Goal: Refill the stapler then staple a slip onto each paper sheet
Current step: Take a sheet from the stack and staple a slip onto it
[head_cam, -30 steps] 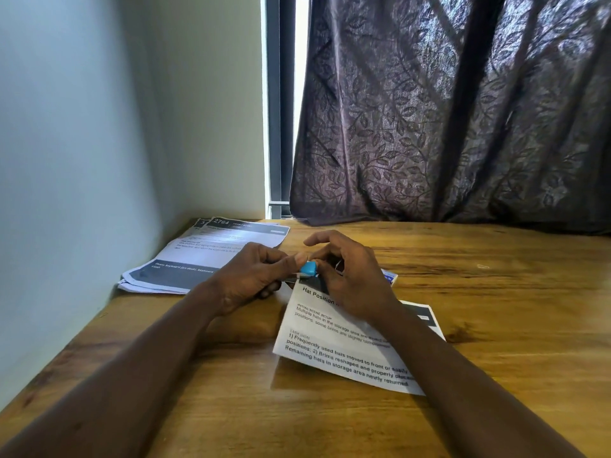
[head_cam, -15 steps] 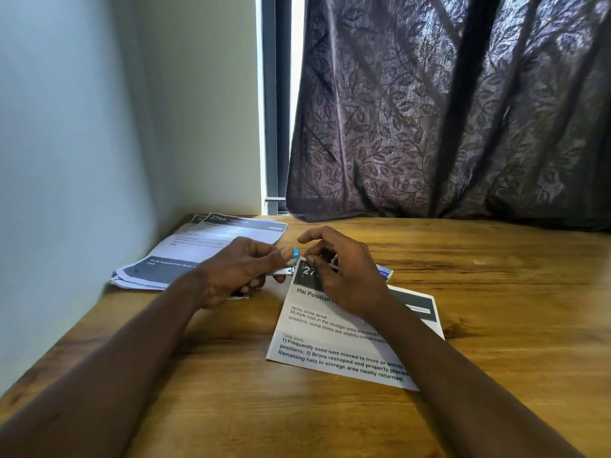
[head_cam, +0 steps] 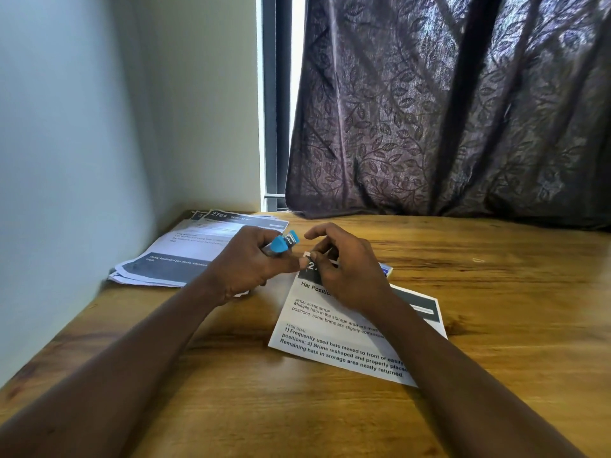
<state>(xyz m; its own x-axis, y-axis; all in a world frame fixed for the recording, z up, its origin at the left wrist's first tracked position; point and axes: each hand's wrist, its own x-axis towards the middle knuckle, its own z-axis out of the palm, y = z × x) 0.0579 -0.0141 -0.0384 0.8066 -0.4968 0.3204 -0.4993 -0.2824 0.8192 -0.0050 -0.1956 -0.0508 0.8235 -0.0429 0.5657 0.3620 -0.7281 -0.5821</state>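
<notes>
Two bare hands meet over the far middle of the wooden table in the head view, the only one there is. The left hand is wrapped round a small blue stapler, fingers curled close about its body, its nose tilted up and toward the right hand. The left thumb reaches across to the top left corner of a printed sheet, which lies flat near the middle of the table and runs toward the near edge.

The right hand's fingertips are drawn together in a narrow pinch on that same corner, the forefinger arched above. A small white edge shows between thumb and fingertips; it may be the slip, though too little shows to be sure. Whether the stapler is loaded cannot be seen.

My reading is that the stapling step is in hand: the corner is being lined up. The next move calls for sliding the stapler's mouth over the pinched corner, keeping both layers square, then squeezing.

A stack of papers waits at the far left corner by the wall. A small blue-and-white thing peeks out behind the right hand. A dark curtain hangs along the far edge.
</notes>
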